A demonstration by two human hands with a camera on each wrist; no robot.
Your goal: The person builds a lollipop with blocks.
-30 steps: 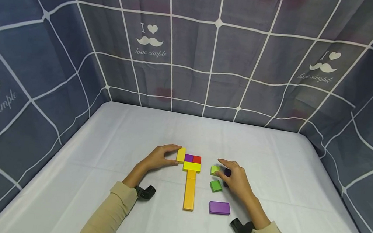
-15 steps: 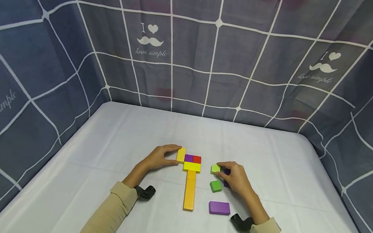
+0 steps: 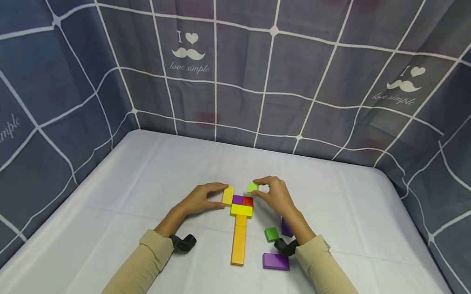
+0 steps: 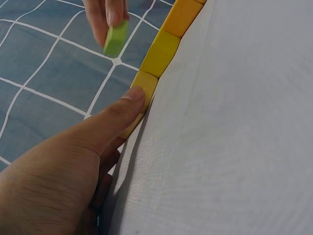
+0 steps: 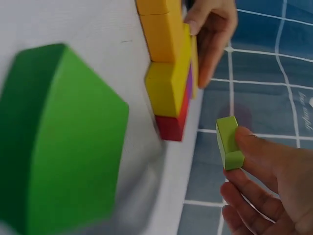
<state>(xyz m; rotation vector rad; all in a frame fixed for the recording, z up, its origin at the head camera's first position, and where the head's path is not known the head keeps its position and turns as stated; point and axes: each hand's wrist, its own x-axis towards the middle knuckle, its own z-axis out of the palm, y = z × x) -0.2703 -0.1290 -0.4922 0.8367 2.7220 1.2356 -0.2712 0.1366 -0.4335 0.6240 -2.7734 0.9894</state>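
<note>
My left hand (image 3: pixel 202 197) holds a pale yellow block (image 3: pixel 228 196) between thumb and fingers at the left end of a block arrangement. Beside that block sit a small purple block (image 3: pixel 237 200) and a red block (image 3: pixel 248 201). A bright yellow block (image 3: pixel 241 210) lies along their near side, and an orange strip (image 3: pixel 239 245) runs from it toward me. My right hand (image 3: pixel 275 196) pinches a light green block (image 5: pixel 229 142) between thumb and fingers. In the right wrist view this block is up off the table, beyond the red block.
A darker green block (image 3: pixel 271 234) and a flat purple block (image 3: pixel 276 261) lie right of the orange strip. A dark purple block (image 3: pixel 287 228) is partly hidden behind my right wrist. White cloth (image 3: pixel 165 271) covers the table, with a grey checked curtain (image 3: pixel 239 105) behind.
My right hand has closed on the light green block, lifted it and carried it left and away from me, to beyond the red block. The left hand stays in place.
</note>
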